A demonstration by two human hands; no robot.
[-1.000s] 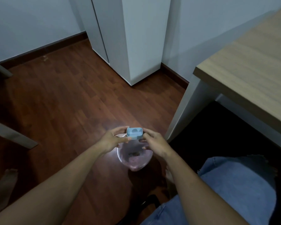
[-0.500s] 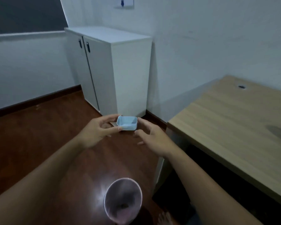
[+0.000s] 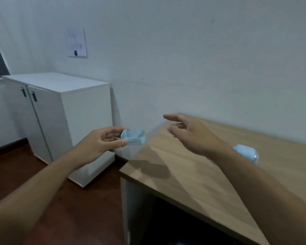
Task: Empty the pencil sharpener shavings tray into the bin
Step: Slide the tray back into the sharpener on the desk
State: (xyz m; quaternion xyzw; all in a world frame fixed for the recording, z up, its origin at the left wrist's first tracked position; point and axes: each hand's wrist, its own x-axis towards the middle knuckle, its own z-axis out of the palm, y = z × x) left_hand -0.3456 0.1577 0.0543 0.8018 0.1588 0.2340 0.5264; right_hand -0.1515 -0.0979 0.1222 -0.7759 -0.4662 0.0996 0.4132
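Observation:
My left hand (image 3: 99, 143) pinches a small light-blue shavings tray (image 3: 133, 137), holding it upright in the air just left of the desk's corner. The tray's inside looks bare. My right hand (image 3: 189, 133) hovers over the wooden desk (image 3: 193, 174) with fingers spread and nothing in it. A light-blue pencil sharpener body (image 3: 247, 155) sits on the desk, partly hidden behind my right forearm. The bin is out of view.
A white two-door cabinet (image 3: 60, 121) stands against the wall to the left of the desk. Dark wood floor (image 3: 88, 206) lies between them. A paper sheet (image 3: 76, 43) hangs on the wall above the cabinet.
The view swung up from the floor and the pink bin dropped out of sight. My left hand carried the tray up toward the desk; my right hand let go and reached over the desk.

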